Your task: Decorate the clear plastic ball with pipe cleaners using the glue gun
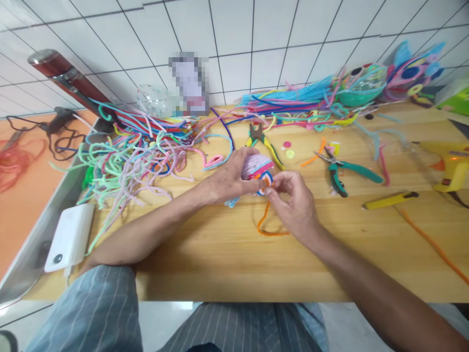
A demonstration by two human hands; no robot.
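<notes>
White wall tiles (271, 44) are fronted by a wooden tabletop (205, 274). Pipe cleaners (128, 164) are heaped beside the left hand (229, 178), teal-handled pliers (361, 171) laid near the right hand (296, 205); between, a pipe-cleaner craft (254, 166) is clasped by the left, pinched by the right.

Head view down over table (220, 269)

On the table (234, 274), the craft piece (256, 167) sits between my left hand (234, 177) and right hand (297, 201). Left: power bank (70, 237). Right: knife (390, 200), glue gun (455, 164). Behind: tiled wall (234, 29).
</notes>
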